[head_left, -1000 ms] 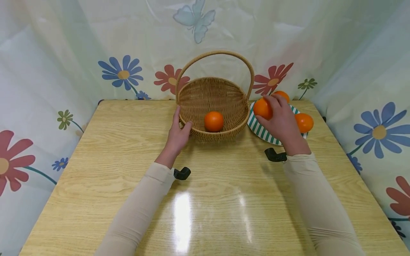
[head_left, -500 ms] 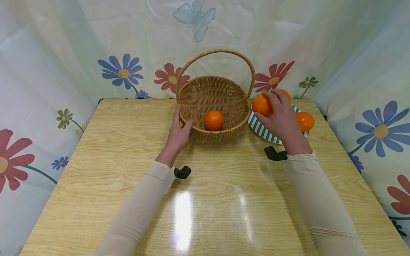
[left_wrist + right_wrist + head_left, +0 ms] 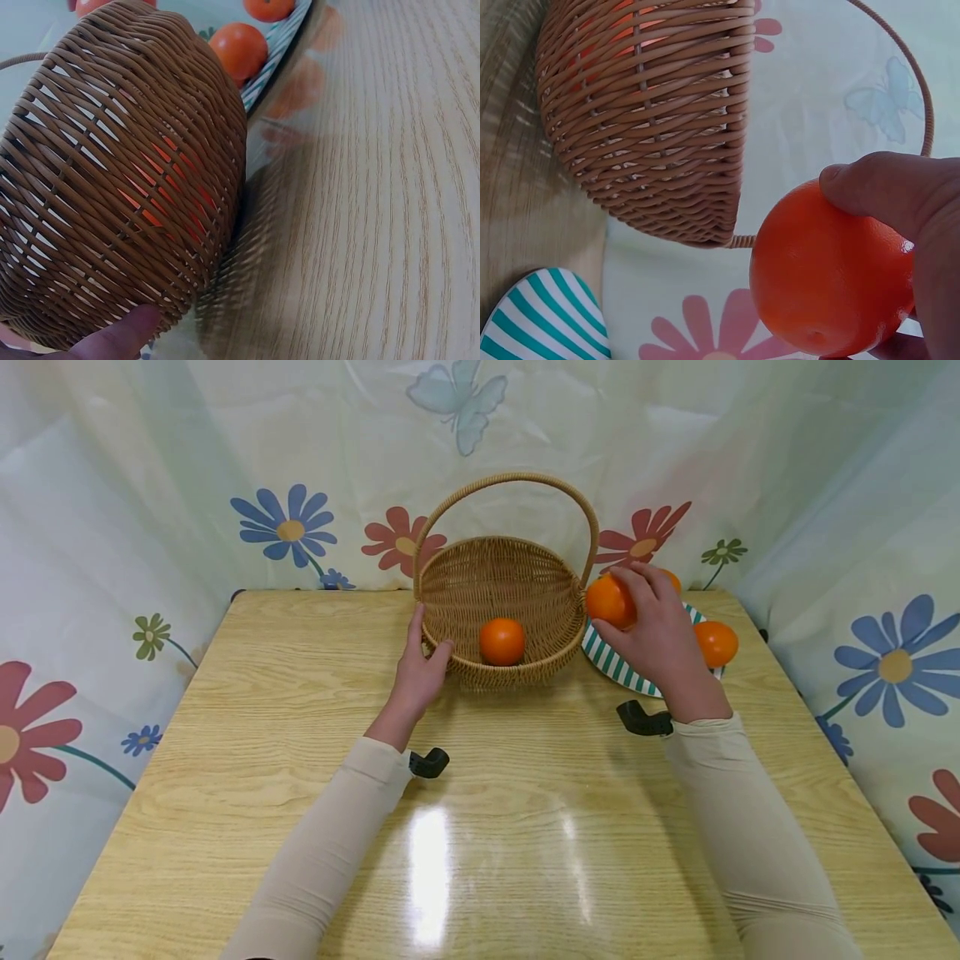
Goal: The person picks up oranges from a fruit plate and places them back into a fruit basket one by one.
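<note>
In the head view, my left hand [image 3: 420, 681] holds the left front side of a wicker basket [image 3: 498, 572] with an arched handle. Its thumb [image 3: 124, 334] presses the weave in the left wrist view; the other fingers are mostly hidden. One orange [image 3: 502, 642] lies inside the basket. My right hand [image 3: 658, 631] grips another orange [image 3: 829, 274] between thumb and fingers, raised just beside the basket's right rim. Beneath that hand is a green-and-white striped plate [image 3: 618, 670], where more oranges [image 3: 716, 644] sit, partly covered by the hand.
The basket and plate stand near the back edge of a wooden table [image 3: 300, 635]. A flowered curtain [image 3: 315, 435] hangs close behind and along both sides. The basket handle [image 3: 510, 478] arches high above the rim.
My right hand has lifted its orange slightly and shifted it left, closer to the basket rim. The left hand and basket stay in place.
</note>
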Demonstrator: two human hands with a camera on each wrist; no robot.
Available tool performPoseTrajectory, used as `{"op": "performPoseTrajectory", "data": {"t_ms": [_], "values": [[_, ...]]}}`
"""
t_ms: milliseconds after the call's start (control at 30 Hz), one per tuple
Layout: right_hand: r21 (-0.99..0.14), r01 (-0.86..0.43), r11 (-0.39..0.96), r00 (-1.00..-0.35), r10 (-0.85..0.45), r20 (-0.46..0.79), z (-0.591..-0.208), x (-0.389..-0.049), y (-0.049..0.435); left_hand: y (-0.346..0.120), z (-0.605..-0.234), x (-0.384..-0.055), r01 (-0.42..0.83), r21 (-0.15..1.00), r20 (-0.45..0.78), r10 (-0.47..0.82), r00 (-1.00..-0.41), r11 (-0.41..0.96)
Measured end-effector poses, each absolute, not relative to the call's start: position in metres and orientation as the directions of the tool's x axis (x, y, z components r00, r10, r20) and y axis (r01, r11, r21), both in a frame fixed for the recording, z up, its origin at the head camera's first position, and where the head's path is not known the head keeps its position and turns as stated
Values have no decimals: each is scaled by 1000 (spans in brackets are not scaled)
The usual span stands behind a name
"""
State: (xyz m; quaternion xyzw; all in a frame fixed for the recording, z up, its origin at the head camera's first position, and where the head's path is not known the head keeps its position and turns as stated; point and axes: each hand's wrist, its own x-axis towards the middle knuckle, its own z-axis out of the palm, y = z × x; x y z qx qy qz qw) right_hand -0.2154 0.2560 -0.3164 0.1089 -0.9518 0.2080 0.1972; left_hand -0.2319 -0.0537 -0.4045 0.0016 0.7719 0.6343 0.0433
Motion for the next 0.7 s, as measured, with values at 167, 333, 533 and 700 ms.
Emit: {"op": "performPoseTrajectory", "data": {"t_ms": [167, 333, 533, 700], "values": [[-351, -295, 889, -899, -133, 417, -314, -214, 253, -54, -405, -232, -51, 979, -63, 55, -997, 197], [-342, -314, 886, -890, -148, 432, -313, -214, 250, -53, -406, -233, -55, 977, -67, 48, -997, 208], [-331, -353, 875, -868, -175, 464, -311, -214, 245, -53, -406, -233, -58, 976, -69, 45, -997, 208], [-330, -358, 873, -867, -179, 466, -310, -213, 243, -53, -406, -233, -57, 977, -68, 46, -997, 207]]}}
